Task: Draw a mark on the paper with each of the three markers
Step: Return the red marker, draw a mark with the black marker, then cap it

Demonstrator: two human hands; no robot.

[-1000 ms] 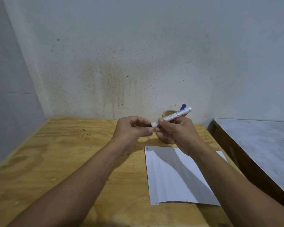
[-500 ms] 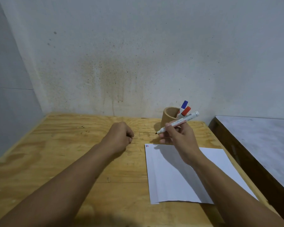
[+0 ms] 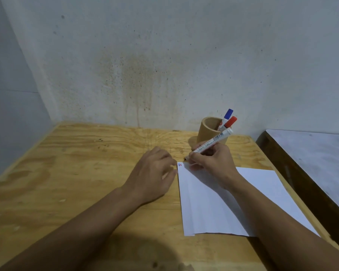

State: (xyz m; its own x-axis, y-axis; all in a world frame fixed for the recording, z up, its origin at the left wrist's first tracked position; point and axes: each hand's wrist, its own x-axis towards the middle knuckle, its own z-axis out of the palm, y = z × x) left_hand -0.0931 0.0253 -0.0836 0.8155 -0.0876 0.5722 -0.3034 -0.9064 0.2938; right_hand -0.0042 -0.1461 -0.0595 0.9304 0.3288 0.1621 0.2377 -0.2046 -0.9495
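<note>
Right hand (image 3: 213, 161) grips a marker (image 3: 209, 144) in a writing hold, fingers (image 3: 194, 158) wrapped tight around the lower barrel. Marker is white-bodied, uncapped; long axis runs from lower left to upper right, dark tip down-left, butt end up toward the cup (image 3: 207, 132). Tip sits at the far left corner of the paper (image 3: 223, 202), right by the top edge; can't tell if it's touching the sheet or just off it. Two small marks (image 3: 180, 164), one blue and one red, already sit side by side in that corner, just left of the tip. Paper lies flat on the plywood surface (image 3: 76, 173), long side running away from the person, right forearm crossing over it. Left hand (image 3: 155, 173) is palm-down on the surface just beside the paper's left edge, fingers curled loosely, fingertips at the edge near the marks; can't tell if it holds the cap. Cup stands behind the right hand, near the wall, with a blue marker (image 3: 227, 116) and a red marker (image 3: 230, 123) in it, caps up, both leaning right. A second, grey-topped table (image 3: 311, 153) is on the right.
</note>
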